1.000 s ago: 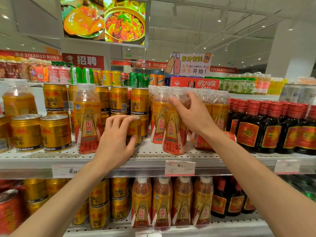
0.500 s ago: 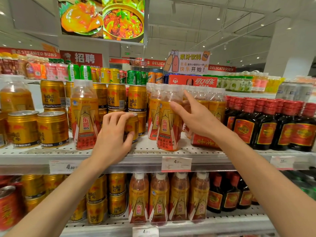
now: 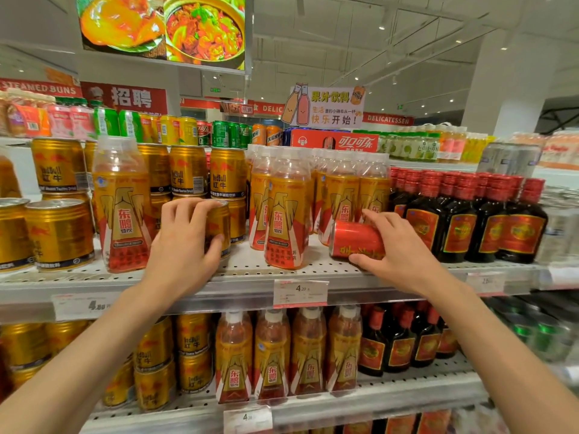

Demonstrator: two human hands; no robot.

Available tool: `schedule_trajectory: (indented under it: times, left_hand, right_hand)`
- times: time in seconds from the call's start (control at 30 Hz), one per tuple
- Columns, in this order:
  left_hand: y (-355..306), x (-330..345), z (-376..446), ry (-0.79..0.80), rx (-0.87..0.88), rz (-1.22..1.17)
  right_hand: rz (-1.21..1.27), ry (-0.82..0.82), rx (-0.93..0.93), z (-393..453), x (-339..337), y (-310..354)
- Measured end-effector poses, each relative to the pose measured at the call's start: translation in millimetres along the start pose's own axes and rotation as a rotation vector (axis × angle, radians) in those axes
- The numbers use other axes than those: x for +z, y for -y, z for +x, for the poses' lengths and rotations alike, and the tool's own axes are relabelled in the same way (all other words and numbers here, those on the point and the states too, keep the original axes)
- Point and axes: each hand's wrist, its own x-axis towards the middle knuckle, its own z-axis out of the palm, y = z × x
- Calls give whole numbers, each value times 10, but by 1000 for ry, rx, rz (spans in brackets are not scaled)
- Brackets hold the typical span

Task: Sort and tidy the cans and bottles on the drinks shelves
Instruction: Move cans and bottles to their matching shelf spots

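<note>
— Fingers [image 3: 374,216] first: what do the right ones do?

— They curl over a red can [image 3: 355,239], thumb under its near side, so the right hand [image 3: 396,253] is clamped on it. The can lies on its side, long axis roughly along the shelf's front edge, one end pointing left toward the orange bottles and slightly tipped up.

— Where on the shelf [image 3: 250,277]?

— Near the front edge, just right of the price tag [image 3: 300,292], in front of the row of orange bottles [image 3: 341,195] and beside the dark red-capped bottles [image 3: 457,220]. Whether it touches the shelf, I cannot tell.

— And the left side?

— Left hand [image 3: 183,245] is wrapped round a gold can [image 3: 219,227], fingers over the top rim and thumb against the side. That can stands upright, long axis vertical, a little back from the front edge, between a single orange bottle [image 3: 122,208] on its left and another orange bottle at the front [image 3: 286,220] on its right.

— Behind it?

— Stacked gold cans [image 3: 188,173], two high, upright.
</note>
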Motion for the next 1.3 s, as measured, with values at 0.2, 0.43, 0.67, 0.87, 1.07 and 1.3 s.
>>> schedule_trajectory:
  times: [0.2, 0.43, 0.67, 0.87, 1.07, 1.3]
  left_hand:
    - [-48, 39, -16, -22, -10, 24]
    - [-35, 58, -30, -25, -4, 35]
    - [-37, 66, -21, -11, -27, 29]
    - [-32, 62, -28, -9, -24, 19]
    - [-25, 69, -39, -6, -21, 19]
    - [-8, 77, -50, -23, -2, 10]
  right_hand:
    - [65, 38, -17, -42, 24, 23]
    - [335, 16, -23, -63, -61, 41]
    - [615, -201, -17, 162, -138, 302]
    - [552, -130, -18, 207, -23, 371]
    - [607, -60, 35, 190, 65, 456]
    - [638, 62, 44, 175, 9, 462]
